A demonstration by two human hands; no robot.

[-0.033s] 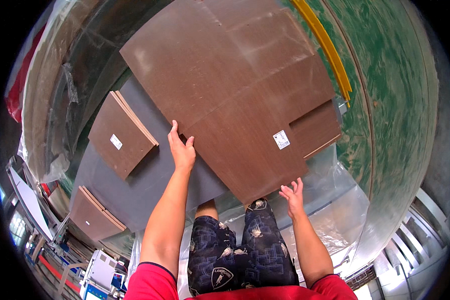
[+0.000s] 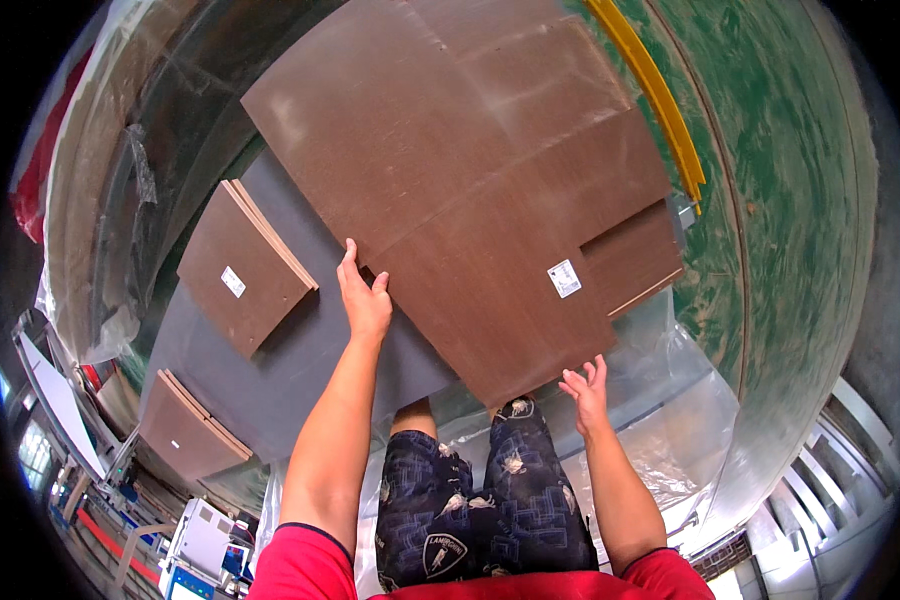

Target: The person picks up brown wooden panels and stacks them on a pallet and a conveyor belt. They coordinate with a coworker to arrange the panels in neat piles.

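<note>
A brown wood-grain panel [image 2: 510, 260] with a white label [image 2: 563, 279] near its right side lies in front of me, among other brown panels [image 2: 390, 110] that reach away from me. At its left edge is my left hand [image 2: 367, 305], thumb and fingers apart, the fingertips at the board's edge. My right hand [image 2: 587, 398] hovers by the near right corner with its fingers spread; whether it touches the edge I cannot tell. Neither hand grips anything.
Left of the panels, a small stack of brown boards [image 2: 240, 270] rests on a grey sheet [image 2: 320, 390], with another stack [image 2: 192, 425] nearer me. Clear plastic film [image 2: 660, 420] lies at the right. A yellow strip [image 2: 660, 95] borders the green floor [image 2: 800, 180]. A white machine [image 2: 202, 540] stands lower left.
</note>
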